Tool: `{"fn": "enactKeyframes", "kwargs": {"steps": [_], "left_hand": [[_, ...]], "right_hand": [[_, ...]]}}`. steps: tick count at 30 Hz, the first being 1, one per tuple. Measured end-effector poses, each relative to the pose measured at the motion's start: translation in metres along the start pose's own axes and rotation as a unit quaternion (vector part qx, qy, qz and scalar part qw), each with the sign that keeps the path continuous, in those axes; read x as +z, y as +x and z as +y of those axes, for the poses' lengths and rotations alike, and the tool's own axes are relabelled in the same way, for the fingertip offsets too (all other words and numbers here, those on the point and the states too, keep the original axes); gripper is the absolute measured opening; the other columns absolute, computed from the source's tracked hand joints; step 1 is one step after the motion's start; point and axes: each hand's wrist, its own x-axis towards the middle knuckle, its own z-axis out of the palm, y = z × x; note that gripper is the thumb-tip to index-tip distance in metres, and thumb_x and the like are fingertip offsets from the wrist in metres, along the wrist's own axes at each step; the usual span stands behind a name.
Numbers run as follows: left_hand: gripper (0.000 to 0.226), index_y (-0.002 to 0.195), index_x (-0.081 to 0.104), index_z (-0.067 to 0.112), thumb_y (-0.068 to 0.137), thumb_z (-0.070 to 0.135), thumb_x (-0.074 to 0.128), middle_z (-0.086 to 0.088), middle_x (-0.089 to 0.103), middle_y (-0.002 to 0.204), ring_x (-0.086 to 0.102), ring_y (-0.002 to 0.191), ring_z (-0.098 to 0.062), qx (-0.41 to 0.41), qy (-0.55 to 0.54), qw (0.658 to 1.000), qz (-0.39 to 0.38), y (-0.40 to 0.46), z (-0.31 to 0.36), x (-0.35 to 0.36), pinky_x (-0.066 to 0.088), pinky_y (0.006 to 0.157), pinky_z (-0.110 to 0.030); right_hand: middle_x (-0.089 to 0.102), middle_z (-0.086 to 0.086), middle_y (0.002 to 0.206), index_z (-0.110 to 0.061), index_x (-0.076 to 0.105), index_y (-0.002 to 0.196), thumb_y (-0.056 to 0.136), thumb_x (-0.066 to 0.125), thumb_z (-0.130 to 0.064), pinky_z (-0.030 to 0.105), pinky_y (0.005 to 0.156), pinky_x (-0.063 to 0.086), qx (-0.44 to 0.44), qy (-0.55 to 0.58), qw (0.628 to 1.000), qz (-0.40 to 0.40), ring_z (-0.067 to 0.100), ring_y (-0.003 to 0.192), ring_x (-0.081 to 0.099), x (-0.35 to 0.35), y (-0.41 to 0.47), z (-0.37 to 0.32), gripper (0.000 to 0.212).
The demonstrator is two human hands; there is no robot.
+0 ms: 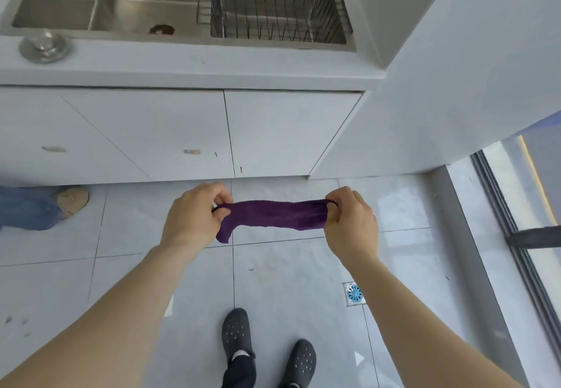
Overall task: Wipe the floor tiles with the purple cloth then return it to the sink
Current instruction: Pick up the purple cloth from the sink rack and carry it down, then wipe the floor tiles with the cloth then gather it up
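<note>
The purple cloth is stretched out sideways in the air, above the grey floor tiles in front of the cabinet. My left hand pinches its left end, where a corner hangs down. My right hand pinches its right end. The steel sink lies at the top of the view, set into the white counter, with a dark drain near its front wall.
A wire basket sits in the sink's right half. A metal strainer rests on the counter at left. White cabinet doors face me. Another person's foot stands at left. A floor drain and a glass door are at right.
</note>
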Motion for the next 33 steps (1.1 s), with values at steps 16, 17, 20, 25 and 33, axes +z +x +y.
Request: {"fn": "enactKeyframes", "kwargs": {"steps": [16,17,20,25,33], "left_hand": [[0.027,0.087,0.062,0.035,0.090,0.009,0.069,0.016,0.067,0.086,0.065,0.075,-0.006,-0.084,0.020,0.989,-0.117,-0.033,-0.197,0.274,0.042,0.063,-0.022],[0.027,0.087,0.061,0.035,0.091,0.009,0.068,0.015,0.068,0.087,0.065,0.076,-0.008,-0.087,0.023,0.988,-0.128,-0.036,-0.209,0.292,0.042,0.063,-0.022],[0.025,0.087,0.062,0.034,0.092,0.010,0.068,0.014,0.068,0.089,0.066,0.077,-0.011,-0.087,0.037,0.984,-0.149,-0.043,-0.247,0.356,0.043,0.064,-0.022],[0.021,0.090,0.063,0.032,0.092,0.012,0.068,0.015,0.065,0.091,0.065,0.079,-0.011,-0.075,0.049,0.979,-0.182,-0.038,-0.309,0.448,0.042,0.066,-0.022],[0.025,0.089,0.061,0.036,0.090,0.013,0.071,0.022,0.060,0.084,0.059,0.074,0.000,-0.035,0.031,0.987,-0.151,0.017,-0.392,0.552,0.042,0.065,-0.018]], "right_hand": [[0.062,-0.004,0.090,-0.021,0.062,0.097,0.097,0.055,-0.008,0.040,0.058,0.049,0.051,-0.013,0.997,-0.062,0.028,0.069,0.058,0.250,-0.066,0.212,0.015],[0.061,-0.004,0.089,-0.021,0.062,0.097,0.097,0.055,-0.008,0.039,0.058,0.048,0.055,-0.013,0.996,-0.064,0.027,0.068,0.058,0.264,-0.070,0.226,0.015],[0.061,-0.005,0.089,-0.022,0.061,0.097,0.096,0.055,-0.008,0.040,0.060,0.050,0.062,-0.015,0.995,-0.082,0.026,0.072,0.059,0.318,-0.083,0.274,0.015],[0.061,-0.005,0.089,-0.019,0.058,0.094,0.094,0.052,-0.006,0.045,0.060,0.053,0.063,-0.013,0.995,-0.081,0.026,0.070,0.059,0.404,-0.091,0.341,0.014],[0.057,0.000,0.097,-0.015,0.059,0.103,0.099,0.048,-0.005,0.047,0.059,0.052,0.003,-0.015,0.999,-0.037,0.031,0.066,0.057,0.532,-0.056,0.412,0.015]]}}
